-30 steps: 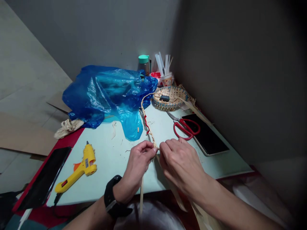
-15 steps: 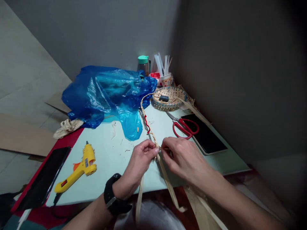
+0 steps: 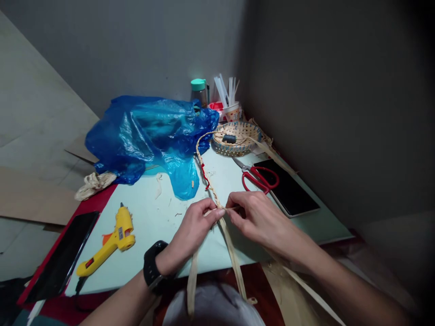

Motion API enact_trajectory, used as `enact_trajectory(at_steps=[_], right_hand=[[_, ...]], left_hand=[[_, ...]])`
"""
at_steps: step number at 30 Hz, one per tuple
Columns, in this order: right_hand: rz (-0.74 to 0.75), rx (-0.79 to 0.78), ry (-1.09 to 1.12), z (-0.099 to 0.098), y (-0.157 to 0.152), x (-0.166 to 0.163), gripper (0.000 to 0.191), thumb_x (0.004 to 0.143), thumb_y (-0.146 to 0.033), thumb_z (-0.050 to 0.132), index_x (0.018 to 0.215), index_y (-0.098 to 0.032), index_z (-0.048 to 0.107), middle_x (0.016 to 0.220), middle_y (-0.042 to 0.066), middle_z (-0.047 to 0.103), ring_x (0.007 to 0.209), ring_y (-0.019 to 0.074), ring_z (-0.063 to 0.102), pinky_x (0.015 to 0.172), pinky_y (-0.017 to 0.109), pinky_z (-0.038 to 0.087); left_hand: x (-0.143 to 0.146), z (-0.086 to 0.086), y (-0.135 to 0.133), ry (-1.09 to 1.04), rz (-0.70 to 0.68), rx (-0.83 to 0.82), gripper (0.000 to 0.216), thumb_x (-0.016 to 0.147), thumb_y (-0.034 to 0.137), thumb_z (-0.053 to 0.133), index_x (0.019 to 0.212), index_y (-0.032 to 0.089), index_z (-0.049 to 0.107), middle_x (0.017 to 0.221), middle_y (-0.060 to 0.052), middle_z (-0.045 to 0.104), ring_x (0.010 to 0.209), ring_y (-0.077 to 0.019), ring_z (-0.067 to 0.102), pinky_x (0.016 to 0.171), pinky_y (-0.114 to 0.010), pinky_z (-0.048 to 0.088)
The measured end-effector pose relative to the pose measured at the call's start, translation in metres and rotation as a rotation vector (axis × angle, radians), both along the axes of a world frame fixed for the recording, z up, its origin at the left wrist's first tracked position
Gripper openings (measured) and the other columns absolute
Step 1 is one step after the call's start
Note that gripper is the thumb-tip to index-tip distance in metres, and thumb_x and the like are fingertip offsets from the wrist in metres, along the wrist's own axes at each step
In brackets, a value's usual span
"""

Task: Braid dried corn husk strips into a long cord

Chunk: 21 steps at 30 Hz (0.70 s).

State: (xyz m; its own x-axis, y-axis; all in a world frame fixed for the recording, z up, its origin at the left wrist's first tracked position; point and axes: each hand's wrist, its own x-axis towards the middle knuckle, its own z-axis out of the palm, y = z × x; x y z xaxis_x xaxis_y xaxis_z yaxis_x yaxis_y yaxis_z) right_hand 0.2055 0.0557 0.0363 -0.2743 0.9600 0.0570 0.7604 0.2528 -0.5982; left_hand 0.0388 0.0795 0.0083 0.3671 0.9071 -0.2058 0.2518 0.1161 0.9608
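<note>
A pale braided cord point(image 3: 210, 184) runs from the small woven basket point(image 3: 236, 150) down to my hands, with a bit of red yarn point(image 3: 204, 175) along it. My left hand point(image 3: 200, 222) pinches the braid's near end between thumb and fingers. Close beside it on the right, my right hand point(image 3: 249, 215) has its fingertips closed on a pale fibre strand. Loose flat strands point(image 3: 233, 258) hang from the braid past the table's front edge, and another strand point(image 3: 312, 292) trails below my right forearm. Red-handled scissors point(image 3: 260, 179) lie just beyond my right hand.
A yellow glue gun point(image 3: 117, 242) and a dark phone point(image 3: 64, 256) lie at left. Blue plastic bags point(image 3: 146, 136) cover the back left. A dark tablet-like slab point(image 3: 288, 190) lies under the scissors. Behind the basket stand a cup of glue sticks point(image 3: 233, 112) and a green-lidded bottle point(image 3: 198, 90).
The view has shifted slightly. My hands stay together at the braid's end, and the right fingers have moved only a little. The hanging strands have swung slightly.
</note>
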Motion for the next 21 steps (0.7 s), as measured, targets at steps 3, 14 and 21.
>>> enact_trajectory(at_steps=[3, 14, 21], right_hand=[[-0.041, 0.02, -0.048, -0.003, -0.003, -0.003, 0.016, 0.081, -0.017, 0.049, 0.067, -0.016, 0.056, 0.061, 0.001, 0.057, 0.053, 0.0111, 0.046, 0.052, 0.026, 0.022], [-0.096, -0.278, 0.467, -0.021, 0.001, -0.002, 0.015, 0.083, -0.021, 0.047, 0.071, -0.017, 0.054, 0.064, 0.0, 0.063, 0.053, 0.0124, 0.055, 0.053, 0.024, 0.037], [-0.057, -0.337, 0.603, -0.018, -0.011, -0.005, 0.015, 0.09, -0.023, 0.041, 0.081, -0.018, 0.051, 0.071, 0.002, 0.07, 0.062, 0.0155, 0.067, 0.065, 0.027, 0.045]], left_hand=[[0.001, 0.0, 0.002, 0.116, -0.057, 0.144, 0.03, 0.081, 0.034, 0.055, 0.057, 0.019, 0.044, 0.059, 0.002, 0.041, 0.061, -0.0131, 0.036, 0.055, -0.024, 0.028], [0.004, -0.001, -0.007, 0.202, 0.043, 0.135, 0.032, 0.08, 0.036, 0.054, 0.054, 0.018, 0.047, 0.055, 0.003, 0.042, 0.059, -0.0132, 0.037, 0.057, -0.025, 0.027], [0.001, -0.005, -0.005, 0.014, 0.007, 0.026, 0.03, 0.082, 0.034, 0.056, 0.058, 0.017, 0.053, 0.055, 0.002, 0.048, 0.055, -0.0109, 0.039, 0.055, -0.024, 0.029]])
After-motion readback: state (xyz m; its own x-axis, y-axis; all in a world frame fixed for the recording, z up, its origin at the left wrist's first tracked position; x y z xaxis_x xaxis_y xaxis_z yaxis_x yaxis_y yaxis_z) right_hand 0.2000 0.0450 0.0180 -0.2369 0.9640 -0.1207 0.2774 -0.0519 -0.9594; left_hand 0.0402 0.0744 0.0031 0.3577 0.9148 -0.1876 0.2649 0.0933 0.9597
